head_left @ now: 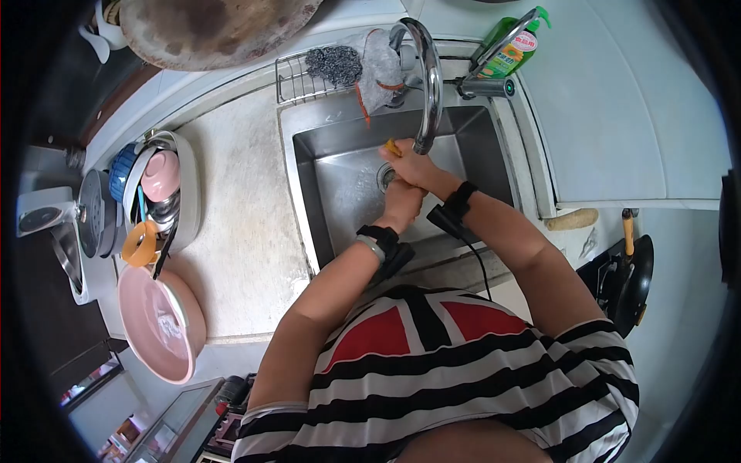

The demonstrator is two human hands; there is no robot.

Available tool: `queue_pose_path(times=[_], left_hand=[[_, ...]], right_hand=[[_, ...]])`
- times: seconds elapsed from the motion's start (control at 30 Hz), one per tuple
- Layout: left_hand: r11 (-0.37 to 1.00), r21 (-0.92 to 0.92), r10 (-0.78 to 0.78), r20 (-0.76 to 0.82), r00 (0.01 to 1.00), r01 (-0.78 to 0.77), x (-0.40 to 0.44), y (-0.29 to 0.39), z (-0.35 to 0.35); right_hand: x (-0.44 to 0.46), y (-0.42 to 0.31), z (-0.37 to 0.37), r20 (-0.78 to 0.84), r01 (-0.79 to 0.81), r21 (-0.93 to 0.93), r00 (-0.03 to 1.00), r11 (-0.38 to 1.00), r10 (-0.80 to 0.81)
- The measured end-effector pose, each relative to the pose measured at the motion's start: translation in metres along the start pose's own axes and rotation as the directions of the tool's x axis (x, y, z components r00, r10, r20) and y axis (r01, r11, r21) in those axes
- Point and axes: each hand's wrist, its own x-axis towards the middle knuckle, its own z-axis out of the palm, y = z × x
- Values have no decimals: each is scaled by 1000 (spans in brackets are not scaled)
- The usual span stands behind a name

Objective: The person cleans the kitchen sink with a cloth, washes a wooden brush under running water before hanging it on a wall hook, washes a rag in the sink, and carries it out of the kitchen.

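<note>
"Where are the hands?"

"Both are low over a metal sink (pixel 336 177), pressed close together near the drain (pixel 386 177) and below the spout of a curved tap (pixel 434 85). The person wears a striped top and a black band on each wrist."

"What does the right hand (pixel 413 167) have hold of?"

"Its fingers are curled closed around a small yellow-brown thing (pixel 392 146), which pokes out past them over the sink. Most of it is covered, so I can't tell what it is."

"And the left hand (pixel 402 204)?"

"It sits just nearer the body, touching the right. Its fingers are bent in, but the right hand hides their ends; I can't tell whether it grips anything."

"What is around the sink?"

"Behind it, a wire rack (pixel 290 82) holds a dark grey scouring pad (pixel 333 65), with a whitish cloth (pixel 380 68) hanging beside the tap. A green soap bottle (pixel 512 52) stands at the back right corner. Left, across a pale counter (pixel 239 193), a pink bowl (pixel 160 176) is among stacked dishes, near a pink tub (pixel 137 320)."
</note>
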Motion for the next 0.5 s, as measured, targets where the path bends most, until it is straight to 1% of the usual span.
queue_pose_path(times=[0.07,0.1,0.13,0.2,0.27,0.3,0.33,0.37,0.4,0.43,0.47,0.5], left_hand=[[983,163,91,-53,994,-81,4,-3,6],[982,163,108,-59,992,-97,6,-1,2],[939,293,221,-109,969,-181,5,-1,3],[873,422,332,-149,931,-244,3,-7,9],[846,484,357,-200,912,-225,13,-19,13],[843,488,372,-222,901,-227,13,-18,13],[896,414,274,-222,936,-164,9,-18,13],[937,337,175,-214,961,-96,5,-20,6],[936,338,188,-243,952,-98,4,-28,-6],[946,219,276,-153,949,-240,2,-39,-17],[927,86,371,-69,926,-365,2,-48,-25],[926,87,374,-82,924,-368,-19,-36,-36]], right_hand=[[-1,7,0,-156,92,-235,979,968,-131],[2,3,3,-157,107,-242,976,964,-148],[0,3,4,-167,130,-264,970,956,-178],[-2,12,8,-171,155,-283,963,947,-208],[7,35,13,-205,130,-442,949,888,-241],[4,24,9,-193,159,-440,945,884,-266],[-8,6,4,-184,1,-241,982,970,-47],[-18,-10,0,-120,-174,-43,979,984,168],[-26,-17,-4,-34,-162,140,985,977,169],[-30,-19,-8,54,-169,314,986,934,160],[-30,-17,-10,69,-159,311,987,937,145],[-30,-11,-12,11,80,190,996,979,-84]])
